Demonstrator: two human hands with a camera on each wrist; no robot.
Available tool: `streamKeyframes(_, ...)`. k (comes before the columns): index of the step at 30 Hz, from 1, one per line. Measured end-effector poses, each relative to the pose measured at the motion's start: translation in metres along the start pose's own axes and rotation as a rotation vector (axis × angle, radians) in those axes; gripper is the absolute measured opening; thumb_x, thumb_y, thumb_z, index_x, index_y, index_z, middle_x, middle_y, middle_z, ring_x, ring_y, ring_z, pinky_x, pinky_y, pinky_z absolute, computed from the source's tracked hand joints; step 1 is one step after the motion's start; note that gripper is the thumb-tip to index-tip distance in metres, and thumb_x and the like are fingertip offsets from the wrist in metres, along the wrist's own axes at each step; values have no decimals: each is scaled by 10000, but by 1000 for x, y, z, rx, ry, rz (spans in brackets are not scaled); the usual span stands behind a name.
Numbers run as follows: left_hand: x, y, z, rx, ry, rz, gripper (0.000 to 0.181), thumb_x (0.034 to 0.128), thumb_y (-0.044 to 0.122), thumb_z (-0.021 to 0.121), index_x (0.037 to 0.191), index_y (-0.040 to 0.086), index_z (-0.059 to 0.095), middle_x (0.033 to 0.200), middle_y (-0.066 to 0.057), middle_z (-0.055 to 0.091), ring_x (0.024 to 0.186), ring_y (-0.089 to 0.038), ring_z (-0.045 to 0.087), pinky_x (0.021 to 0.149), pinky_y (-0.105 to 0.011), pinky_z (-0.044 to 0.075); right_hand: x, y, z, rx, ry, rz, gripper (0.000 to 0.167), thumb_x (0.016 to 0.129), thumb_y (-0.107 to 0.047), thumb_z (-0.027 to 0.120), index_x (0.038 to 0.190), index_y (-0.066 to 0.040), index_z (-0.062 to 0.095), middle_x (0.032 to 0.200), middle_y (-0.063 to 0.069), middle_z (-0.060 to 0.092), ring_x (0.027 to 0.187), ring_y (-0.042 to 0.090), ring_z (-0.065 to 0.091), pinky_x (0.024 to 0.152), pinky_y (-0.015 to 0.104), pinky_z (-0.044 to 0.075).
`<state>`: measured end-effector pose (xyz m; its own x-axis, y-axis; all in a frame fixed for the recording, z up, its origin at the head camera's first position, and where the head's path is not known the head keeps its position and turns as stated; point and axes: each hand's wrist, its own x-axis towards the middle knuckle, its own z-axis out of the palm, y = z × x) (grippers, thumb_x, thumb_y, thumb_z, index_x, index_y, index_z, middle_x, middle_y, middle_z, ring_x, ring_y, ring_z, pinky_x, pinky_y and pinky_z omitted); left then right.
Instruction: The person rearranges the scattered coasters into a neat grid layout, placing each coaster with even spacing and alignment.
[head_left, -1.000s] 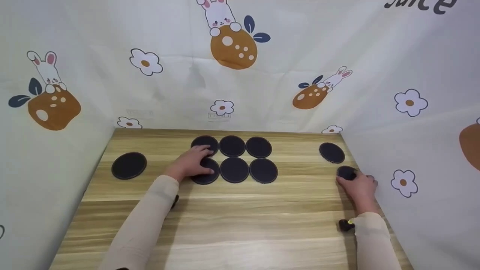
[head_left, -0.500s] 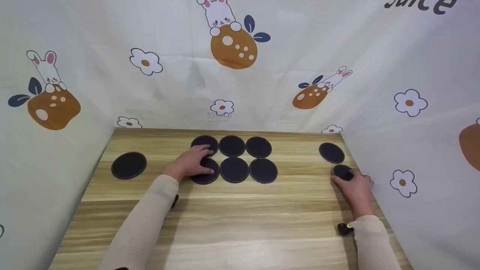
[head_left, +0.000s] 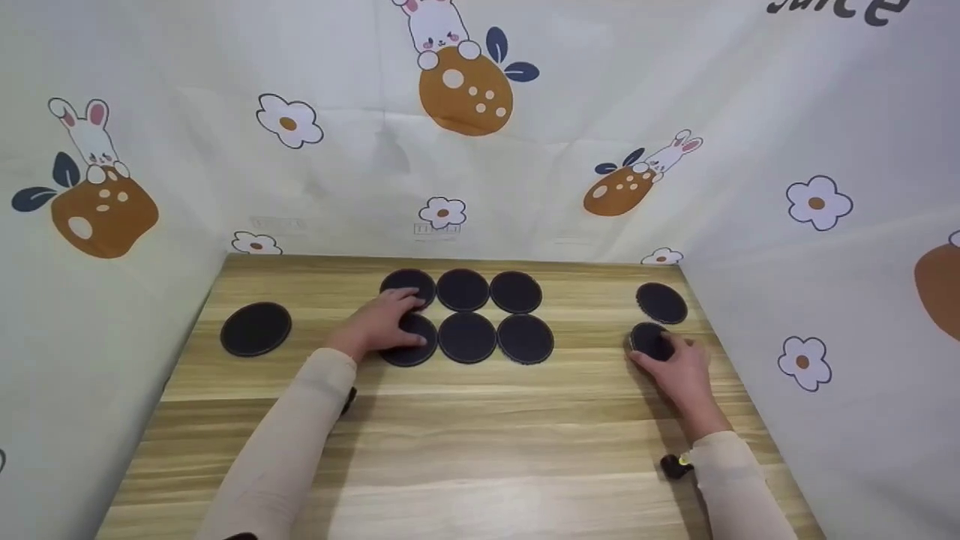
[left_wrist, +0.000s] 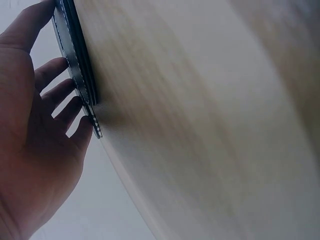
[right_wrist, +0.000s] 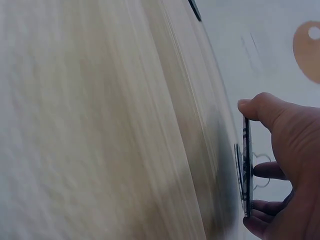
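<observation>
Right hand (head_left: 684,371) pinches a round black disc (head_left: 649,342) — spread-fingered left hand (head_left: 373,324) touches stitch-edged discs (head_left: 409,355) on grained wood (head_left: 465,450).

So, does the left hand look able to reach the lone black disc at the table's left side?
Probably yes: only bare table shows between the left hand and the lone black disc, though the fingers must first leave the grouped discs.

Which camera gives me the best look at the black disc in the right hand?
The head view: it shows the black disc's round face, partly covered by the right hand. The right wrist view shows it nearly edge-on, between thumb and fingertips. I can't make it out in the left wrist view.
</observation>
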<state>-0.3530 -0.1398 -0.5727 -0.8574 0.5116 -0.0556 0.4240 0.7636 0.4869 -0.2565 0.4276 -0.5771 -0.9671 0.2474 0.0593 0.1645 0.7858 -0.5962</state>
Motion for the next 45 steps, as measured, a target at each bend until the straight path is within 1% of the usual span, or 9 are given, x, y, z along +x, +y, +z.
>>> streamKeyframes(8, 0, 2, -2, -1, -4, 3, 807, 961, 452, 849, 1607, 62, 564, 1755, -198, 373, 1631, -449, 301, 1306, -598, 309, -12, -24, 12, 7, -60, -84, 889, 931, -446, 900, 1568, 63, 543, 1525, 378, 427, 1397, 503, 386, 1181, 650, 381)
streamKeyframes(13, -1, 3, -3, -1, -7, 0, 802, 964, 440, 855, 1609, 63, 563, 1754, -199, 373, 1629, -444, 307, 1302, -594, 319, -21, -40, 23, 9, -94, -134, 864, 910, -423, 921, 1552, 38, 572, 1510, 359, 426, 1378, 496, 406, 1182, 655, 397)
streamKeyframes(16, 0, 3, -2, 3, -8, 0, 807, 962, 445, 855, 1611, 65, 562, 1756, -198, 371, 1630, -443, 307, 1306, -588, 315, -27, -49, 30, 3, -107, -171, 845, 897, -412, 933, 1539, 21, 595, 1498, 339, 444, 1377, 487, 423, 1177, 651, 419)
streamKeyframes(21, 0, 2, -1, 15, -5, 15, 815, 966, 462, 842, 1611, 53, 558, 1753, -204, 373, 1628, -453, 304, 1298, -602, 323, -36, -62, 41, 11, -111, -250, 808, 854, -376, 970, 1494, -1, 648, 1457, 299, 504, 1371, 465, 449, 1163, 611, 438)
streamKeyframes(25, 0, 1, -2, 13, -12, 3, 817, 971, 464, 836, 1620, 60, 550, 1764, -188, 361, 1637, -440, 291, 1297, -602, 325, -41, -70, 46, 14, -125, -302, 796, 835, -381, 984, 1473, -20, 673, 1446, 278, 529, 1369, 450, 463, 1153, 595, 446)
streamKeyframes(30, -1, 2, -3, 6, -19, -6, 821, 971, 459, 838, 1627, 64, 542, 1766, -189, 353, 1639, -438, 285, 1303, -600, 313, -46, -79, 51, 19, -146, -324, 814, 829, -408, 986, 1481, -35, 673, 1472, 272, 523, 1372, 444, 471, 1160, 604, 446)
streamKeyframes(37, 0, 1, -2, 10, -15, 0, 825, 968, 470, 841, 1622, 62, 547, 1758, -201, 363, 1632, -448, 296, 1305, -606, 305, -57, -87, 60, 27, -163, -358, 828, 791, -415, 1011, 1461, -48, 692, 1446, 261, 532, 1353, 431, 482, 1145, 590, 462)
streamKeyframes(41, 0, 2, -3, 12, -17, 5, 823, 968, 467, 841, 1621, 60, 548, 1758, -200, 364, 1632, -445, 297, 1304, -604, 309, -63, -91, 64, 29, -172, -381, 806, 798, -428, 1007, 1451, -66, 703, 1466, 253, 532, 1356, 425, 487, 1133, 594, 477)
streamKeyframes(45, -1, 3, -4, 7, -20, 0, 817, 970, 455, 843, 1624, 66, 546, 1766, -188, 356, 1639, -434, 289, 1307, -593, 309, -68, -96, 66, 24, -181, -405, 782, 809, -425, 1002, 1449, -84, 711, 1466, 227, 538, 1344, 408, 496, 1116, 568, 497)
